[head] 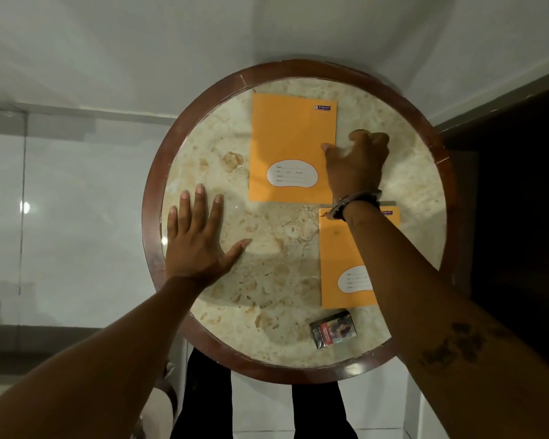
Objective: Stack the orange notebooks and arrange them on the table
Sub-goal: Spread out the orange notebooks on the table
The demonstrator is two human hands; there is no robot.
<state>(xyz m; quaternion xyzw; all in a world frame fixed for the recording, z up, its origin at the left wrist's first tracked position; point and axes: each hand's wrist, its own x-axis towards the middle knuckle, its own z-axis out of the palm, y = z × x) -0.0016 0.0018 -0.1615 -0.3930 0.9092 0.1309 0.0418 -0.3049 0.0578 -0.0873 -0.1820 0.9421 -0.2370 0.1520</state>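
Two orange notebooks lie flat and apart on a round marble table (267, 280) with a brown wooden rim. The far notebook (289, 137) lies at the table's far middle, its white label facing me. My right hand (355, 163) rests at its right edge, thumb on the cover and fingers curled over the edge beside it. The near notebook (336, 248) lies at the right, partly hidden under my right forearm. My left hand (200, 239) lies flat on the marble at the left, fingers spread, holding nothing.
A small dark packet (332, 329) lies near the front edge, just below the near notebook. A glass panel (23, 201) and white wall stand to the left, a dark area to the right. My legs show under the table.
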